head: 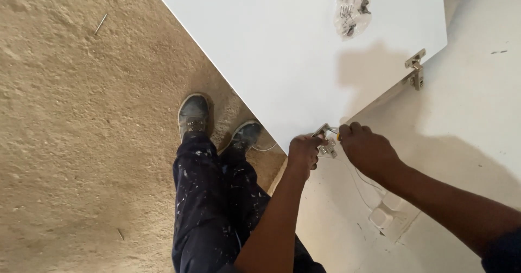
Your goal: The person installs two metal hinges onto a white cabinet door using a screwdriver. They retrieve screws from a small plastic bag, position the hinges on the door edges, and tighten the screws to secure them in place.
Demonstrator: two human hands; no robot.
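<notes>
Forearms enter from lower right and bottom centre, both reaching to the lower edge of a white door panel [282, 50]. Left hand [304, 152]: fingers curled shut around a metal hinge [327, 143] at the panel edge, thumb side pressed against it. Right hand [367, 149]: fingers closed on a small tool with a yellow tip [339, 136], only that tip visible, touching the same hinge; kind of tool cannot be told. Hinge sits at the seam between the panel and a white wall surface [477, 121] to its right.

Second hinge [415, 67] mounted further along the same panel edge, well apart from the hands. Clear plastic bag of small metal fittings [351, 7] lies on the panel face near its far end. White socket block [388, 214] with thin cable sits on the wall surface below the right forearm.

Person's legs in dark paint-spattered trousers [209, 197], grey shoes [193, 113] on a rough sandy floor [81, 143]. One nail [101, 23] lies on the floor, upper left.
</notes>
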